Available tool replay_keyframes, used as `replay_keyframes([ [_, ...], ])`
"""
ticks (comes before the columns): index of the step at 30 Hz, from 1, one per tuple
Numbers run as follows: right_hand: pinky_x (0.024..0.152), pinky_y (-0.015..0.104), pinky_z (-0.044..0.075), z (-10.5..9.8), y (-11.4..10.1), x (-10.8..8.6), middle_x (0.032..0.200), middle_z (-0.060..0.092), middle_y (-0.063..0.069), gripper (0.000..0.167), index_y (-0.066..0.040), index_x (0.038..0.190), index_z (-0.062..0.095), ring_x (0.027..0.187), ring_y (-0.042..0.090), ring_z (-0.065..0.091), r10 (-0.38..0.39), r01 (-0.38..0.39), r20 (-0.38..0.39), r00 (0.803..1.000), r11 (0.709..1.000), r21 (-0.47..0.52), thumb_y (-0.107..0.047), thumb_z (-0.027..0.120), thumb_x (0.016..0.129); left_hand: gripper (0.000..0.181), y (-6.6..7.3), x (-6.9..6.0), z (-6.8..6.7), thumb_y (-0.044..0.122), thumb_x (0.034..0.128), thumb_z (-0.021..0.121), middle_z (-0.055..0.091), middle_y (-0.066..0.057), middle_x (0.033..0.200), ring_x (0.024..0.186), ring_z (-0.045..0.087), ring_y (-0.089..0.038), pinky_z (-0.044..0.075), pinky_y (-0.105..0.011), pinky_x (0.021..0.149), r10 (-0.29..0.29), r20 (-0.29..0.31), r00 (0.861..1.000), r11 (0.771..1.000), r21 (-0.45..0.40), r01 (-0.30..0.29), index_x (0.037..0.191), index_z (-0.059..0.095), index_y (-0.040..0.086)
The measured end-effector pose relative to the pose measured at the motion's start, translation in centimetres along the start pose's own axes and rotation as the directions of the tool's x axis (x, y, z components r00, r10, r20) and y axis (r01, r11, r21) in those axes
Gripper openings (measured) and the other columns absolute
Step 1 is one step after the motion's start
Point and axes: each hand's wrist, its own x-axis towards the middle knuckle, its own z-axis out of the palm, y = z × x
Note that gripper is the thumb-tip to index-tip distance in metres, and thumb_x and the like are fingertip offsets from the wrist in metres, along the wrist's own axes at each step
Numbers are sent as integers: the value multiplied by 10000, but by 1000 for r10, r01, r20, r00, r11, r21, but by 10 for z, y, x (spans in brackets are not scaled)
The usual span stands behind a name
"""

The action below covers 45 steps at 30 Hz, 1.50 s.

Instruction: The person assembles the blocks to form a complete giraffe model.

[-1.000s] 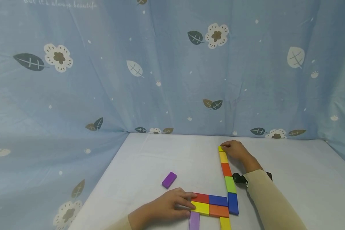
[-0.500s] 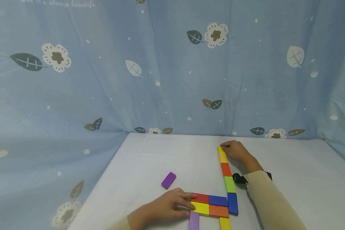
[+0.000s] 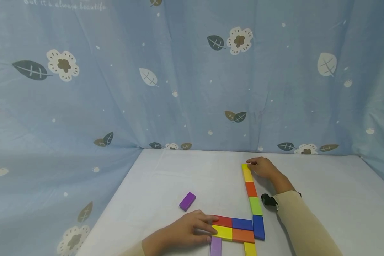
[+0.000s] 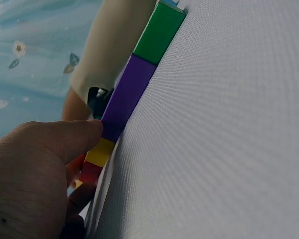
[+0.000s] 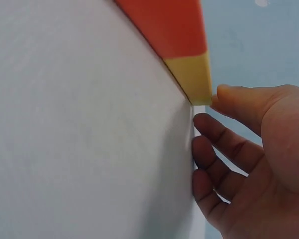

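Flat coloured blocks form a joined layout on the white table. My left hand [image 3: 190, 229] rests at its left side, fingertips on the red block [image 3: 224, 221] and the yellow block [image 3: 224, 233]. In the left wrist view, my thumb touches the end of the purple block [image 4: 129, 94]. My right hand [image 3: 264, 169] is at the far end of the upright row, beside the yellow end piece [image 3: 247, 173]. In the right wrist view the thumb is at the yellow corner [image 5: 192, 77], the other fingers loosely bent below it and holding nothing.
A loose purple block [image 3: 187, 201] lies left of the layout. The row also has orange-red [image 3: 251, 189], green [image 3: 255, 206] and blue [image 3: 258, 227] blocks. A blue floral curtain [image 3: 185, 89] stands behind the table [image 3: 166, 170].
The line across the row's yellow end a second ago no longer shows. My right fingertips have shifted slightly off that end. The left hand stays put.
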Motion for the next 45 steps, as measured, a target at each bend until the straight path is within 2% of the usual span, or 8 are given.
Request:
replay_keyframes([
  [4,909,497,474,-7,1,-5,1206,597,178,380,-55,1322,598,998,304,539,4,-4,13,1000,1000,-25,-228,564,986,295,-1,0,0,450,969,559,441,239,1414,1088,458,49,432,-205,887,8,-7,1000,1000,9,-8,1227,674,367],
  [11,833,473,498,-24,7,-16,1135,620,171,382,-31,1302,606,954,303,556,-56,55,-10,998,995,-85,-229,588,976,300,-4,0,-1,440,970,564,439,227,1424,1084,460,44,423,-190,884,53,-27,998,998,35,-53,1238,670,357],
  [24,776,456,531,-42,25,-49,1037,625,135,382,-16,1275,620,895,297,558,-49,45,-25,998,989,-143,-212,632,947,305,-5,-1,1,441,972,559,443,219,1425,1085,461,44,424,-188,880,60,-29,998,998,28,-60,1238,674,347],
  [33,683,398,523,-56,44,-77,937,636,87,351,30,1218,641,815,253,556,-125,113,-41,991,970,-217,-171,642,930,300,-5,-2,1,439,972,559,444,224,1419,1099,456,44,424,-192,887,57,-25,998,998,29,-56,1238,671,356],
  [40,581,333,471,-66,55,-100,899,615,71,446,62,1249,605,761,219,535,-135,117,-52,989,957,-265,-224,671,912,295,-5,-2,0,431,972,565,442,224,1423,1081,458,45,421,-184,879,69,-30,997,997,41,-68,1235,672,354],
  [45,532,320,440,-70,60,-116,877,593,65,529,65,1278,580,711,197,498,-123,105,-55,991,959,-262,-280,699,896,294,-3,-2,1,436,968,569,448,224,1418,1073,457,49,421,-178,868,63,-30,998,998,22,-62,1230,676,356],
])
